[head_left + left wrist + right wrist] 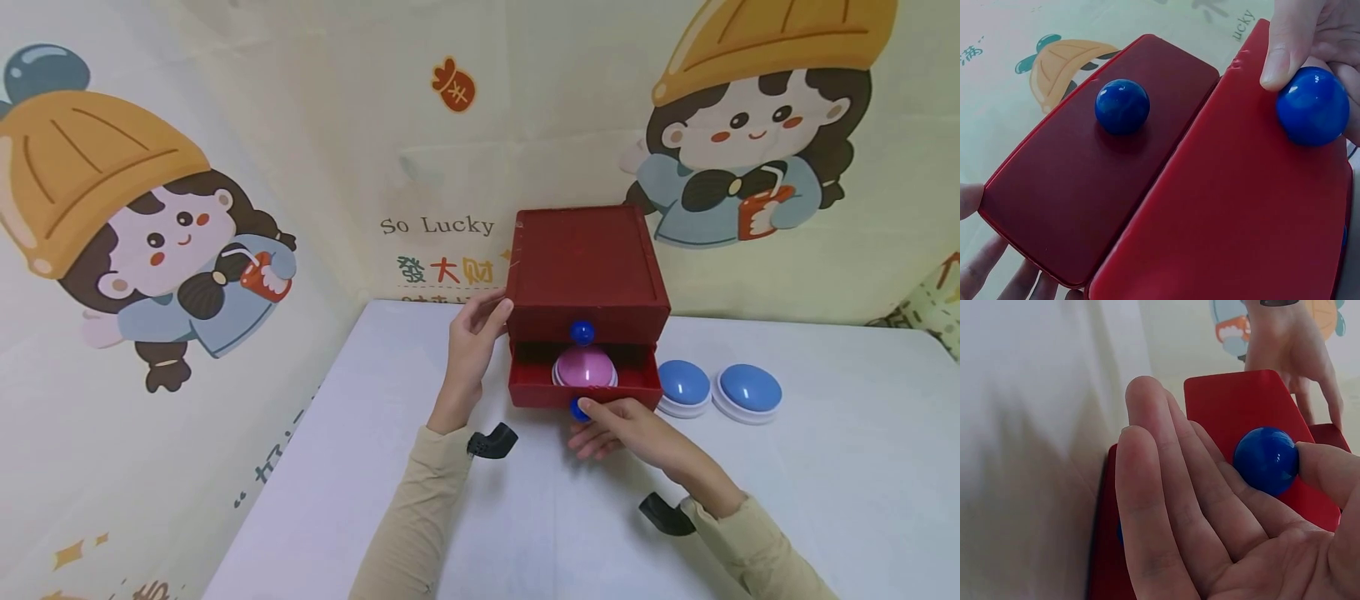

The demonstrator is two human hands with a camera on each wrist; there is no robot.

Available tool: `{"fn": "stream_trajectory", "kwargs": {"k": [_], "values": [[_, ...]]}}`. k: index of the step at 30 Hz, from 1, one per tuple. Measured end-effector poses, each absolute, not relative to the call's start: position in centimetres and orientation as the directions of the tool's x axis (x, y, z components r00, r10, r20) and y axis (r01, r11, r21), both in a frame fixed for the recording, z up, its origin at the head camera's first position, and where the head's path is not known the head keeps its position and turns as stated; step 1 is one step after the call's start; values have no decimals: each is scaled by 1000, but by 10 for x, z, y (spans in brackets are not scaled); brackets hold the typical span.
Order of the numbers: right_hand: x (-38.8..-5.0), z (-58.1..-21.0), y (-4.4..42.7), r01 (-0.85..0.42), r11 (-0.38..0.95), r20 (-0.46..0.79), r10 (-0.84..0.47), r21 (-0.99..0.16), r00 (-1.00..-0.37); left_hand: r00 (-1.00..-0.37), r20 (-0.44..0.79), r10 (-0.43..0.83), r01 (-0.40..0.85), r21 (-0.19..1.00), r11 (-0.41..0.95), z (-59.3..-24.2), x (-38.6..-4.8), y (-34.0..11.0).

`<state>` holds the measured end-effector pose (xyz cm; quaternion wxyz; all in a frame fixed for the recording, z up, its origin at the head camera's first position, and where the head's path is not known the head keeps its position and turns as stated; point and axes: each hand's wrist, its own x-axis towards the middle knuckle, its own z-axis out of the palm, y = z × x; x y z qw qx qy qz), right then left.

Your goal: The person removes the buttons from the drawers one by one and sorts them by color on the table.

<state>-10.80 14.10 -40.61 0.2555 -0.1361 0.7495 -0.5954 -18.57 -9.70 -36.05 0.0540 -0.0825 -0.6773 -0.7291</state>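
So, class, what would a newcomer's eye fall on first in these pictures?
Most likely the red drawer box on the white table, its lower drawer open with a pink dome inside. Next, perhaps, the right hand pinching that drawer's blue knob, and the left hand touching the box's side. Behind, two large cartoon figures in yellow-orange hats stand out on the backdrop, one to each side of the box.

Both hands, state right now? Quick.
Left hand: open, resting against the left side of the red box.
Right hand: closed on the lower drawer's blue knob, pinched between thumb and finger.
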Motion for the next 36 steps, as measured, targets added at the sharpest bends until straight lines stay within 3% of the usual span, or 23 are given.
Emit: {"fn": "stream_trajectory", "kwargs": {"k": [20, 30, 36], "values": [[-97, -405, 141, 85, 272, -221, -519, -958, -826, -983, 181, 37, 179, 982, -58, -360, -186, -98], [-90, -404, 140, 88, 276, -225, -520, -957, -824, -983, 179, 37, 178, 983, -37, -332, -165, -95], [-87, -405, 139, 80, 276, -218, -518, -958, -827, -984, 174, 43, 172, 984, -36, -342, -173, -96]]}}
